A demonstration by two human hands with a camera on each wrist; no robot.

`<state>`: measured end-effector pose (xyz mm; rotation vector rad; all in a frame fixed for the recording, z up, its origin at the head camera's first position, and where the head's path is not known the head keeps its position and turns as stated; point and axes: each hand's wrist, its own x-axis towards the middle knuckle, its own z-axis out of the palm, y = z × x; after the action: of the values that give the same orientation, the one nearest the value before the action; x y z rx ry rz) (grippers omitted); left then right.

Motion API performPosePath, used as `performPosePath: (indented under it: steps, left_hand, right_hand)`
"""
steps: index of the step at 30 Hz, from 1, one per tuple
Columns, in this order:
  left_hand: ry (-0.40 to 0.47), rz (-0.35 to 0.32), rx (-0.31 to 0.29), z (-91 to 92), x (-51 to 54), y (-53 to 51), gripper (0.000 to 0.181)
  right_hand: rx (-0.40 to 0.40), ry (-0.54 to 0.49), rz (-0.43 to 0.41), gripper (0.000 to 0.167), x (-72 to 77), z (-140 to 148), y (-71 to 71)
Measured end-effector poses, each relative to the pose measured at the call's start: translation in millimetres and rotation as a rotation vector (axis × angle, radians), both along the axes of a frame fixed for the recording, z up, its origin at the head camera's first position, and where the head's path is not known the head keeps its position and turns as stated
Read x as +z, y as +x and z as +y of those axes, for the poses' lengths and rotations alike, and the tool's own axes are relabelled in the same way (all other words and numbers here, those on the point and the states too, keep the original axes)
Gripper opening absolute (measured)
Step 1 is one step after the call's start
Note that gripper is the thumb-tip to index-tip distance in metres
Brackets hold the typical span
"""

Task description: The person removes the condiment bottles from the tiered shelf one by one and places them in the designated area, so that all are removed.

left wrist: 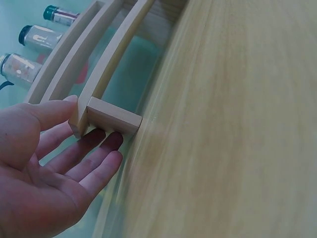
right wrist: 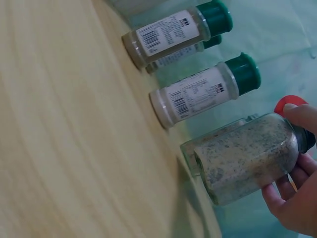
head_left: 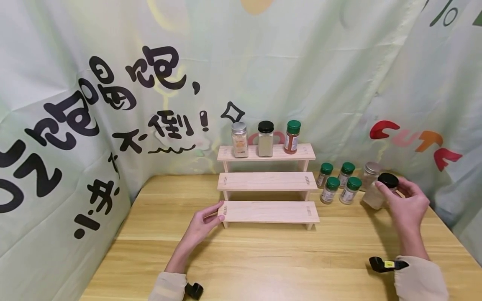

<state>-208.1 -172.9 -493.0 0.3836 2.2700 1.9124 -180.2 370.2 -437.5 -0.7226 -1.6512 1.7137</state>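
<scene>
My left hand pinches the left end of the lowest step of a three-tier wooden spice rack; in the left wrist view its thumb lies on the board and the other fingers are below. At the right, my right hand grips a square glass spice jar near its black lid. The jar is tilted and holds a pale, speckled seasoning. On the top step stand a silver-lidded jar, a black-lidded jar and a green-lidded bottle.
Several green-lidded bottles stand on the wooden table right of the rack. Beside the held jar is a silver-lidded jar, partly hidden in the right wrist view. A printed cloth hangs behind the table.
</scene>
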Motion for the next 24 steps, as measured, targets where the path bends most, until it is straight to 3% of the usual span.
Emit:
performPosePath:
  steps: [8, 15, 24]
  left_hand:
    - [0.003, -0.003, 0.000, -0.9, -0.6, 0.6, 0.052]
    - [-0.004, 0.000, 0.004, -0.3, -1.7, 0.4, 0.052]
    - [0.008, 0.001, -0.004, 0.7, 0.9, 0.6, 0.052]
  right_hand:
    - [-0.036, 0.032, 0.055, 0.037, -14.9, 0.9, -6.1]
    - [-0.067, 0.178, 0.048, 0.033, -24.7, -3.4, -10.3]
    - [-0.094, 0.145, 0.069, 0.034, -28.9, -2.5, -14.8]
